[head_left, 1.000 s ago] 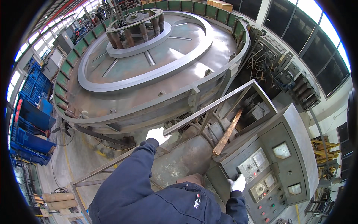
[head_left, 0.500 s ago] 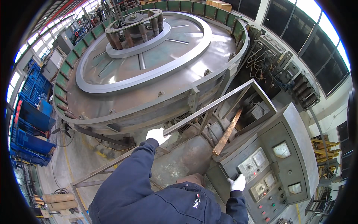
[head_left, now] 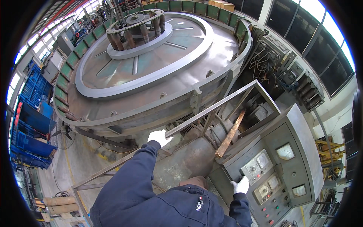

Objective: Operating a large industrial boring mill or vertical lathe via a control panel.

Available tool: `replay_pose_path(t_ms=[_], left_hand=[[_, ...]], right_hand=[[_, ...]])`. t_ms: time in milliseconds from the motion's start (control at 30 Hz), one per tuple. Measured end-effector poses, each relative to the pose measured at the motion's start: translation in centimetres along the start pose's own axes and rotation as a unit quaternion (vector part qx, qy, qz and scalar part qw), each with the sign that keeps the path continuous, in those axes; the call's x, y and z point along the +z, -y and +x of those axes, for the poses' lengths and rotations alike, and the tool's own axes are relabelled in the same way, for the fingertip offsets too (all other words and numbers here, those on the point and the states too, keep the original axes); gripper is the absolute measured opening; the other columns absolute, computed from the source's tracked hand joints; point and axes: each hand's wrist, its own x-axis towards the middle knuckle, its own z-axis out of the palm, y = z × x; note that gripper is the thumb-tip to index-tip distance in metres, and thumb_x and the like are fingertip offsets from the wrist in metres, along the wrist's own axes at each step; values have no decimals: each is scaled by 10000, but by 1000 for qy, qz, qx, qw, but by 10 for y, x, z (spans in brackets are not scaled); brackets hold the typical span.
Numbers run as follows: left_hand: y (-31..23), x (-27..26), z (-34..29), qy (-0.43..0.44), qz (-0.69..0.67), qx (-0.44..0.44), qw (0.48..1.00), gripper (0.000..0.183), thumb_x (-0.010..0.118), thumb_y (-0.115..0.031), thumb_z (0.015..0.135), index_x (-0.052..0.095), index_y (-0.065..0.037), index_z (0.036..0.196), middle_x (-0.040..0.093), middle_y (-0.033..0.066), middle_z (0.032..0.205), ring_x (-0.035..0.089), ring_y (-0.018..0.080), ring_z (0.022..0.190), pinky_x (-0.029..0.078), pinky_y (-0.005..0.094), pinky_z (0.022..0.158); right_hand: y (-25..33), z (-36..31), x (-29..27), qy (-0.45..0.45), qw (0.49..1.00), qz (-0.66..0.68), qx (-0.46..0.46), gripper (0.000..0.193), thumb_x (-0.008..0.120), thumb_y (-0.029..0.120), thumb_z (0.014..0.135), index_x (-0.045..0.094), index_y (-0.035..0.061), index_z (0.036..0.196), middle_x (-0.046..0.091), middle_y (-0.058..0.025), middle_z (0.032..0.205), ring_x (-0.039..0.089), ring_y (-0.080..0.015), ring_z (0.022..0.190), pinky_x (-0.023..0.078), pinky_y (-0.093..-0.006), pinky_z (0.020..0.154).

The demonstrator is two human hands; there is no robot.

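Note:
My left hand (head_left: 159, 138), in a white glove, is closed round the metal guard rail (head_left: 189, 122) in front of me. White-gloved too, my right hand (head_left: 241, 185) rests at the near left edge of the grey control console (head_left: 227, 166), fingers curled over it. Dials, meters, knobs and coloured buttons cover the console's sloping face. Beyond the rail lies a large round machine table (head_left: 211, 68), bearing a big grey metal ring (head_left: 151, 85). Nearer its middle, a smaller ring (head_left: 151, 52) surrounds upright posts.
A tall curved metal wall (head_left: 151, 124) encloses the round table. Behind the rail, a wooden beam (head_left: 230, 134) leans beside the console. Blue racks (head_left: 34, 132) and a black fan (head_left: 65, 131) stand at the left. Cables and machinery (head_left: 264, 60) fill the right side by the windows.
The round table has turned clockwise as seen from above: its near slots have moved left, and the big ring has shifted slightly left. Both my hands have stayed in place.

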Motion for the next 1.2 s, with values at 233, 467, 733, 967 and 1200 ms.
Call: replay_pose_path(t_ms=[233, 467, 733, 967, 1200], left_hand=[[0, 1, 1, -3, -3, 1, 1000, 714, 647, -735, 937, 729, -66, 1171, 796, 196, 1108, 765, 378, 1052, 600, 484, 930], [4, 4, 0, -15, 0, 4, 1000, 710, 647, -735, 936, 734, -73, 1175, 798, 190, 1093, 768, 387, 1024, 606, 491, 910], [2, 4, 2, -10, -1, 3, 1000, 714, 645, -741, 934, 740, -73, 1169, 799, 187, 1090, 769, 384, 1026, 607, 488, 912], [4, 7, 3, -14, 2, 7, 1000, 715, 641, -734, 941, 739, -66, 1178, 800, 187, 1092, 770, 382, 1024, 607, 485, 914], [2, 5, 2, -15, -3, 6, 1000, 699, 658, -730, 934, 737, -69, 1147, 799, 189, 1079, 764, 383, 1032, 602, 484, 916]], right_hand=[[-1, 0, 2, -5, 1000, -4, -4, 782, 1046, 327, 614, 631, 15, 1199, 678, -234, 1112, 675, -442, 1050, 550, -519, 917], [1, 1, -1, -7, 1000, 4, -6, 775, 1046, 324, 615, 633, 17, 1194, 679, -234, 1111, 676, -443, 1052, 550, -521, 914], [1, 0, -2, 0, 1000, 9, -3, 767, 1041, 321, 624, 631, 19, 1198, 676, -233, 1112, 675, -445, 1055, 549, -524, 915], [2, 0, -2, 1, 1000, 4, 0, 766, 1039, 324, 630, 627, 20, 1200, 674, -232, 1117, 672, -444, 1062, 549, -524, 920], [2, -1, -2, -5, 1000, 3, -1, 781, 1043, 342, 620, 628, 19, 1197, 674, -232, 1115, 674, -440, 1058, 551, -519, 923]])
